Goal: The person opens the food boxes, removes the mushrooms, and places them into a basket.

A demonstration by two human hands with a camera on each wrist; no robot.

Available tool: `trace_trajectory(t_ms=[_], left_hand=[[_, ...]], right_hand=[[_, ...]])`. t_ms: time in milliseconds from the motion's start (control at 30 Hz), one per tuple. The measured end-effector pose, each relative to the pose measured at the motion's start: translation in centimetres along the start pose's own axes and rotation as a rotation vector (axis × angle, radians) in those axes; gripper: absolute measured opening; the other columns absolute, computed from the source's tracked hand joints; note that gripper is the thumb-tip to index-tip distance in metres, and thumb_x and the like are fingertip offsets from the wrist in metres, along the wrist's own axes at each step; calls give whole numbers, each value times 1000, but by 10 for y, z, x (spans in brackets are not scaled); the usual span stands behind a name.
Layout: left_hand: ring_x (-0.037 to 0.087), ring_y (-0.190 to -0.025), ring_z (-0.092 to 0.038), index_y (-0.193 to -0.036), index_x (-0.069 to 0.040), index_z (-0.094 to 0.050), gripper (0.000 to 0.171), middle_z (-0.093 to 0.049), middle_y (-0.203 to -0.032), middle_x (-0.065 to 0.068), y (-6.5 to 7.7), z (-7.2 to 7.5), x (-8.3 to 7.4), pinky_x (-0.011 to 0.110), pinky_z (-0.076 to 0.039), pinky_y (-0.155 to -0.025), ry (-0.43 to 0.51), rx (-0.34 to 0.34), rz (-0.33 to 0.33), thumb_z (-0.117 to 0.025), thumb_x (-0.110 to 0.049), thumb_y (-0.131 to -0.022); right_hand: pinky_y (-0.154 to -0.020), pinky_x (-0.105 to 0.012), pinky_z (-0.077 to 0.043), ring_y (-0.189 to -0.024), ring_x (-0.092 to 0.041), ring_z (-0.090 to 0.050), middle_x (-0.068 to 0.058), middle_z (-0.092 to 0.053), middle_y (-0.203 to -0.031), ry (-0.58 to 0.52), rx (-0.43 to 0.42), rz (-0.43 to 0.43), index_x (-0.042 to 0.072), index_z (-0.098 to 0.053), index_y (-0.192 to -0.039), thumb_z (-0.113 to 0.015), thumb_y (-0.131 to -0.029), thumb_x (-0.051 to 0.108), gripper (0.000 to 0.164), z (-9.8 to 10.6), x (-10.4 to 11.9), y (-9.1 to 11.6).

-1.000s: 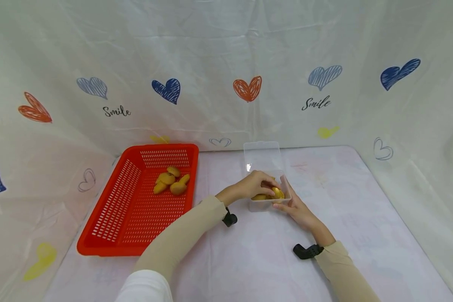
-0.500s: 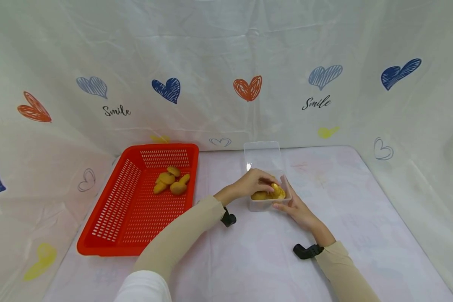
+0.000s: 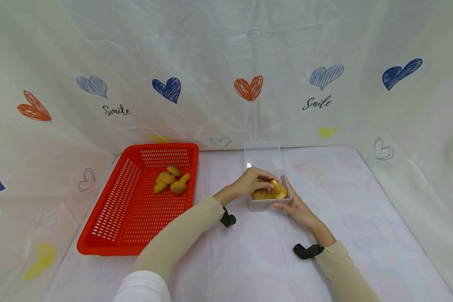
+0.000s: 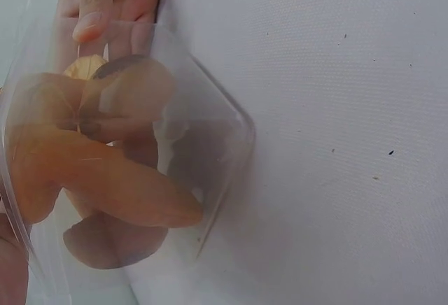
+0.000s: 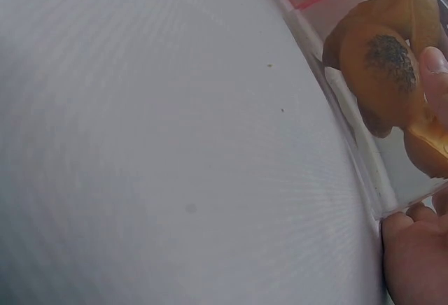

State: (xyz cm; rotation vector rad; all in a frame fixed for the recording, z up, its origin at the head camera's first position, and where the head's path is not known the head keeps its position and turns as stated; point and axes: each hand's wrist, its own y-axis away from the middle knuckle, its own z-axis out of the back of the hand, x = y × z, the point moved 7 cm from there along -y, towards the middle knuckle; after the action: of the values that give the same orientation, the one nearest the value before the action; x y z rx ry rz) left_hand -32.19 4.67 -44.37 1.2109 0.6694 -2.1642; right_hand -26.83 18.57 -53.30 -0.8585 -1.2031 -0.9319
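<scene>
My left hand (image 3: pixel 251 182) reaches over the clear plastic box (image 3: pixel 269 205) and pinches a yellow mushroom (image 3: pixel 279 192) by its upper end, inside the right part of the box. Other mushrooms (image 3: pixel 261 194) lie beside it; through the clear wall in the left wrist view a long brownish mushroom (image 4: pixel 119 179) shows. With the thumb on the front wall and the fingers along the right side, my right hand (image 3: pixel 300 212) holds the box. Its thumb (image 5: pixel 435 74) presses the plastic in the right wrist view. The box lid (image 3: pixel 262 154) stands open at the back.
A red perforated basket (image 3: pixel 136 224) stands to the left, with several mushrooms (image 3: pixel 167 178) towards its back right. A white cloth covers the table (image 3: pixel 256 260). Behind it hangs a white curtain (image 3: pixel 207 50) printed with hearts.
My left hand has shifted slightly up and back, and the yellow mushroom has tipped more upright with it. The right hand and the box have stayed in place.
</scene>
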Motion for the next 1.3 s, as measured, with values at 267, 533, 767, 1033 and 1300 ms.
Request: trace_trajectory(t_ms=[267, 533, 767, 1033, 1300], left_hand=[[10, -97, -68, -113, 3, -73, 24, -72, -113, 13, 1, 2, -1, 20, -54, -86, 9, -38, -12, -70, -2, -90], [11, -102, -66, -116, 0, -73, 25, -72, -114, 11, 2, 7, 3, 21, -53, -89, 54, -82, 37, -70, -6, -92], [13, -104, -68, -118, 0, -72, 27, -72, -114, 10, 1, 20, -3, 23, -54, -89, 98, -129, 25, -71, -8, -92], [13, -98, -68, -118, -1, -73, 28, -74, -110, 8, 8, 38, -23, 26, -55, -86, 126, -176, 12, -74, -11, -91], [16, -98, -69, -117, 0, -72, 29, -73, -113, 9, 28, 69, -49, 29, -56, -87, 154, -257, -20, -75, -8, -89]], right_hand=[[-115, -62, -13, -150, -35, 7, -4, 14, -166, 19, -4, 0, 32, 11, -159, -63, -99, 11, 98, 0, -1, 0], [-115, -64, -11, -150, -34, 10, -4, 15, -165, 23, -5, -12, 32, 10, -159, -64, -99, 12, 98, -1, -2, -1], [-116, -64, 0, -150, -31, 11, -5, 13, -166, 34, -23, -22, 23, 10, -160, -65, -99, 14, 97, 2, -3, -1], [-116, -63, 4, -150, -25, 13, 1, 11, -166, 53, -31, -12, 29, 6, -161, -66, -98, 15, 96, 2, -4, -2], [-117, -58, 3, -150, -25, 12, 0, 12, -166, 35, -35, 0, 29, 8, -160, -68, -96, 13, 100, 2, -1, -2]])
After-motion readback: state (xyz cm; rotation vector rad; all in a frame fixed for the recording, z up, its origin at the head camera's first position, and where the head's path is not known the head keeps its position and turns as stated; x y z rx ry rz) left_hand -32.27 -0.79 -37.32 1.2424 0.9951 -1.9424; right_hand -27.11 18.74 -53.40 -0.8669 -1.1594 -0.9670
